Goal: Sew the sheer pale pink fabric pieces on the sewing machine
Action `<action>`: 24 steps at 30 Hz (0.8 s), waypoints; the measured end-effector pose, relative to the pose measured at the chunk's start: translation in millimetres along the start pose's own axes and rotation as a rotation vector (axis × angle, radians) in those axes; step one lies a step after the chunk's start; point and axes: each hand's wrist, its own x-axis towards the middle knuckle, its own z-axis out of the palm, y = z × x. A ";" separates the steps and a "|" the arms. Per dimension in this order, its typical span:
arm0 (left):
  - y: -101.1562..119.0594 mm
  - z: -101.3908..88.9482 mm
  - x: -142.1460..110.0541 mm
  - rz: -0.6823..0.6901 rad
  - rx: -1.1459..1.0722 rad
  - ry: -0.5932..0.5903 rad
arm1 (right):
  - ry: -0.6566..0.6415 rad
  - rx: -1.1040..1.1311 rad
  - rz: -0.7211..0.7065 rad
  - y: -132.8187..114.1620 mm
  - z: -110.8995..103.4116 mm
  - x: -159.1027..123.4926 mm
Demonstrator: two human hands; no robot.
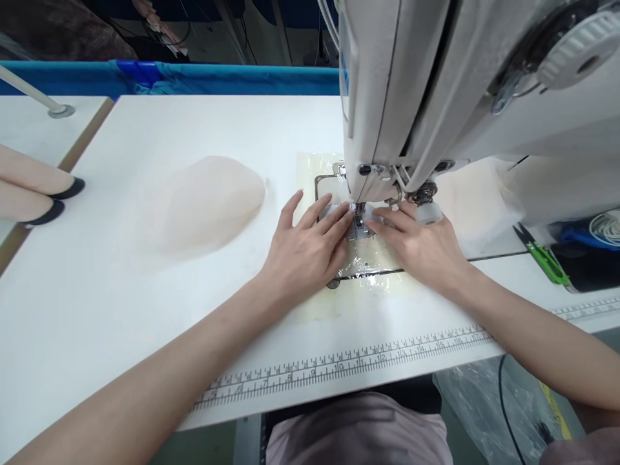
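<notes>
My left hand [312, 248] lies flat on the film-covered bed plate [378, 261] of a white sewing machine [416, 84]. Its fingers are spread, with the fingertips just left of the presser foot [360, 214]. On the other side of the foot, my right hand [426, 242] has its thumb and fingertips close together. Something small and pale shows at those fingertips, too small to name. Left of my left hand, a sheer beige fabric piece [213, 206] rests on the white table [121, 336]. More pale sheer fabric [479, 194] lies behind my right hand, under the machine arm.
Green-handled thread snips [547, 261] lie at the right beside a dark flat object [593, 261]. A printed ruler strip [339, 367] runs along the front edge. Two beige, black-ended shapes [33, 184] reach in from the left. A blue cloth trough [242, 79] borders the back.
</notes>
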 end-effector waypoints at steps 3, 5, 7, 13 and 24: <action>0.0 -0.1 -0.1 0.006 0.004 0.014 | 0.005 0.003 0.015 -0.2 -0.8 0.0; 0.3 -1.0 0.0 0.003 0.006 0.031 | 0.014 0.013 0.026 -1.2 -1.6 -0.1; 0.4 -2.2 -0.3 -0.004 0.006 0.049 | 0.025 0.040 0.043 -2.1 -1.5 -0.4; -1.5 -3.0 -3.0 0.005 0.009 0.101 | 0.052 0.111 0.083 -0.3 2.7 -0.1; 4.0 -25.3 -5.8 0.019 -0.841 -0.074 | -0.293 1.663 0.364 9.4 -35.7 4.9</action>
